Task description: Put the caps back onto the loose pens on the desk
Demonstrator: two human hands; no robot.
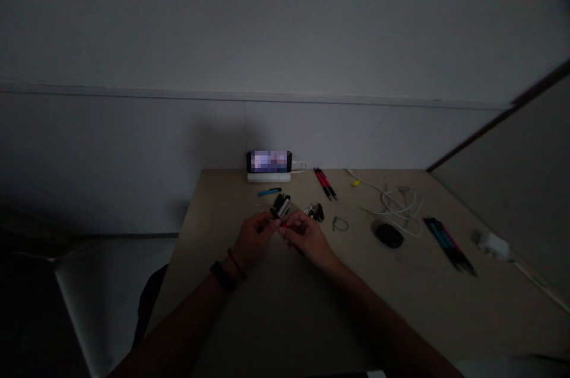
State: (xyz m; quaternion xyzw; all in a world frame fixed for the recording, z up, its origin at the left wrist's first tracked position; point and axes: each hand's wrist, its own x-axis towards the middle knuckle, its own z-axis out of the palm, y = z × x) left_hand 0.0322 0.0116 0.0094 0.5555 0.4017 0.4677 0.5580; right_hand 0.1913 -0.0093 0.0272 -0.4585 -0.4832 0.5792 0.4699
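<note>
Both my hands meet over the middle of a light wooden table (pixel 276 313). My left hand (pixel 255 237), with a dark watch and a red band on the wrist, is closed in a pinch. My right hand (pixel 306 237) is closed in a pinch too. Between the fingertips sits a small thin object (pixel 280 226) with a red part; the dim light hides what it is. Just beyond the hands lies a small pile of black and silver parts (pixel 282 205), and another small pile (pixel 314 210) to its right.
A phone (pixel 269 161) with a lit screen stands on a white base at the table's far edge. Also on the table: a blue pen (pixel 269 191), red and black pens (pixel 325 183), white cables (pixel 396 203), a black mouse (pixel 389 235), more pens (pixel 449 244), a white charger (pixel 492 243).
</note>
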